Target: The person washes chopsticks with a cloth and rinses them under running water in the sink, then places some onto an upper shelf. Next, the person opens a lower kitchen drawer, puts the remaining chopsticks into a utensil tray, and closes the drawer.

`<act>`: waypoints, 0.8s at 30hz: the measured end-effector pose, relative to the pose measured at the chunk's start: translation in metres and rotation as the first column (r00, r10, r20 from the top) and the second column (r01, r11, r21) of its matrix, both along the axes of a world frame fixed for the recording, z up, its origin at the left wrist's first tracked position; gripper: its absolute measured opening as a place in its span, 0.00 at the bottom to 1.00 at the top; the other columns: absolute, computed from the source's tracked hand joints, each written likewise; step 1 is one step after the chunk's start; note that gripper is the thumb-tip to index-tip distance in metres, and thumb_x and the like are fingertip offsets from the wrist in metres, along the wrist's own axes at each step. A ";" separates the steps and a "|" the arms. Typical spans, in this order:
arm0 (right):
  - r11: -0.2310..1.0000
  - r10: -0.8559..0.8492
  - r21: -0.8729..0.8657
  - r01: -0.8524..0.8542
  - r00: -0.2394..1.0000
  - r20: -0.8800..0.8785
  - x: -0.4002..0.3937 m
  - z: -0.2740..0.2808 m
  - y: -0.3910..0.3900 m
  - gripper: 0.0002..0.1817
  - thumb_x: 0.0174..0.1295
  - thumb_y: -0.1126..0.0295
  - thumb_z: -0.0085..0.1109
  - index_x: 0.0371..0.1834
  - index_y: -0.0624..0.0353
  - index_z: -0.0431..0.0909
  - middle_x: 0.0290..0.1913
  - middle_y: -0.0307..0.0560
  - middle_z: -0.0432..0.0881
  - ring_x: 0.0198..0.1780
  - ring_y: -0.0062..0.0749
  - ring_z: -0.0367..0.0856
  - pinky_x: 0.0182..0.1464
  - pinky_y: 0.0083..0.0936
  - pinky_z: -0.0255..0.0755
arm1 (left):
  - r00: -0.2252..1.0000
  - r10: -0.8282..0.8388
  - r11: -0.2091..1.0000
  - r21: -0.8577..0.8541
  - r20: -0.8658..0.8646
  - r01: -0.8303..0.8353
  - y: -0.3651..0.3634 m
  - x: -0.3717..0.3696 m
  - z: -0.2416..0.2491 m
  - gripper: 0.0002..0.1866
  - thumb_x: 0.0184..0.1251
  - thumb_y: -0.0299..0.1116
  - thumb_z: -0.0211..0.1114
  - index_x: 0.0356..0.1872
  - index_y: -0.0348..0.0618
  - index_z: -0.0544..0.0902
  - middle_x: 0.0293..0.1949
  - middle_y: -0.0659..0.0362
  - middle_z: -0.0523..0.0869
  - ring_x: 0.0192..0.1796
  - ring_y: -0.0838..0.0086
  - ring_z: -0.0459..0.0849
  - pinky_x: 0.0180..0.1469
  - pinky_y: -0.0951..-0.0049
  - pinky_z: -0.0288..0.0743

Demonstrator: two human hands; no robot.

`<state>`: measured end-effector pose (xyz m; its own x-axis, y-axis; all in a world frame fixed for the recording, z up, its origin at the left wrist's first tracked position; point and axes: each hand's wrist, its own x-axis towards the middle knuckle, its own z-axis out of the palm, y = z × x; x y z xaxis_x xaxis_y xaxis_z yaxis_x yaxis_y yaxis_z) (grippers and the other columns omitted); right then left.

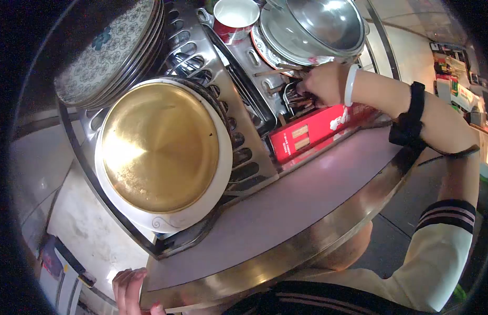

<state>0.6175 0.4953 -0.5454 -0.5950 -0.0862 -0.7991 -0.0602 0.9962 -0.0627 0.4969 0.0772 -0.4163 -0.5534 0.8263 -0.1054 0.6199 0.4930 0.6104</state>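
Observation:
My right hand, with a white bangle at the wrist, reaches into a cutlery holder in the metal drawer basket. Its fingers are bent among dark utensils and chopsticks; what they hold, if anything, is hidden. Just below it lies a long red box. Near the bottom left, my left hand rests with its fingers curled over the drawer front's edge. A gold round plate lies on a larger white dish at the left of the basket.
Patterned plates stand stacked at the upper left. A red and white cup and nested metal and glass bowls sit at the top. The wide drawer front curves below the basket. Shelved goods show at the far right.

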 end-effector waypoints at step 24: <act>0.935 -0.111 -0.232 0.268 0.842 0.528 0.013 0.055 0.017 0.23 0.51 0.76 0.46 0.54 0.57 0.69 0.50 0.51 0.74 0.51 0.41 0.72 0.53 0.30 0.65 | 1.000 0.025 1.000 -0.014 -0.012 -0.025 0.000 0.003 -0.001 0.19 0.59 0.40 0.51 0.36 0.28 0.77 0.34 0.45 0.79 0.36 0.54 0.77 0.41 0.61 0.70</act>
